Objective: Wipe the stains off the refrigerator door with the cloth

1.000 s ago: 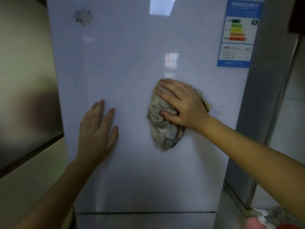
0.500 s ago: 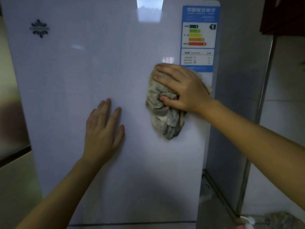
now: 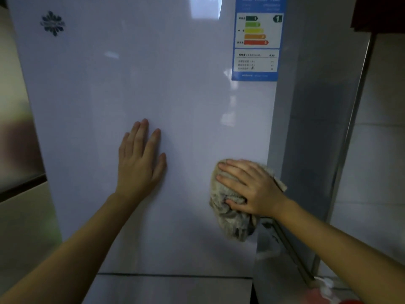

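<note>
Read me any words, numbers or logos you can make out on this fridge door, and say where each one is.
"1": in the dark arrow at the top right of the blue energy label, and again on its green top bar.
"5": on the label's red bottom bar.
Label header and table text: too blurred to read.
Dark emblem, door's upper left: wording unreadable.

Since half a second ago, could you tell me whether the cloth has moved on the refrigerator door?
Yes. The cloth under the right hand has moved down the refrigerator door, well away from the energy label it sat just below.
</note>
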Motion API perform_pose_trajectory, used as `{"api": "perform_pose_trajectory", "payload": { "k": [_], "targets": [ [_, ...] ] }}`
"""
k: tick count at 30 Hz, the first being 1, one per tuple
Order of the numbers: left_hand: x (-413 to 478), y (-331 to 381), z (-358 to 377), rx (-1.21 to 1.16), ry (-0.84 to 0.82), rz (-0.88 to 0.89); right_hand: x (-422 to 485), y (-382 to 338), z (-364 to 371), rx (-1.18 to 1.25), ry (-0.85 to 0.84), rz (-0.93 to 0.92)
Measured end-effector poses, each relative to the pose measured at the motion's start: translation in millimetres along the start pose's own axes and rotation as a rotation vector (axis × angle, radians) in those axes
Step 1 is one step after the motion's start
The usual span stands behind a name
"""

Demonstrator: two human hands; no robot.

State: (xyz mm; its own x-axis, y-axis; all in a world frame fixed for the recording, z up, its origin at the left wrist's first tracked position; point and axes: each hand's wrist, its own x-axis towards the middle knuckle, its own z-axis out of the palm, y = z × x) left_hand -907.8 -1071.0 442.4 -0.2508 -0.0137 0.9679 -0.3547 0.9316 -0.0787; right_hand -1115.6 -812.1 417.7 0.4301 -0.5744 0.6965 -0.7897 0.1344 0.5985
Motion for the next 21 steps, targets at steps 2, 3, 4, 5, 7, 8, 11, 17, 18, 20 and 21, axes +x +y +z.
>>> {"api": "perform_pose_trajectory", "payload": {
  "k": [2,3,4,5,7,8,11,17,18,20,21],
  "targets": [
    [-2,-1,-2,-0.008,-0.015,0.006,-6,-6,1,0.01,-0.009,0.009],
    [-4,-1,-3,-0.009,-0.018,0.011,-7,-7,0,0.014,0.0,0.034],
    [-8,-1,-4,-0.006,-0.017,0.018,-6,-8,-1,0.018,0.011,0.065],
    [-12,-2,-5,-0.001,-0.017,0.025,-4,-8,-2,0.021,0.023,0.094],
    [-20,-5,-5,0.007,-0.015,0.036,2,-10,-3,0.013,0.065,0.124],
    [-23,-8,-6,0.009,-0.015,0.038,6,-10,-3,0.0,0.095,0.128],
    [-32,-14,-7,0.022,-0.026,0.041,19,-9,-1,-0.045,0.175,0.168],
    [-61,-18,-5,0.028,-0.038,0.076,19,-25,13,-0.038,0.222,0.261],
    [-68,-17,-4,0.04,-0.034,0.097,14,-30,16,-0.029,0.207,0.251],
    [-82,-16,-2,0.056,-0.032,0.126,-1,-44,26,-0.008,0.141,0.187],
    [-88,-15,-1,0.059,-0.036,0.129,-10,-53,32,0.0,0.101,0.132]
  ]
}}
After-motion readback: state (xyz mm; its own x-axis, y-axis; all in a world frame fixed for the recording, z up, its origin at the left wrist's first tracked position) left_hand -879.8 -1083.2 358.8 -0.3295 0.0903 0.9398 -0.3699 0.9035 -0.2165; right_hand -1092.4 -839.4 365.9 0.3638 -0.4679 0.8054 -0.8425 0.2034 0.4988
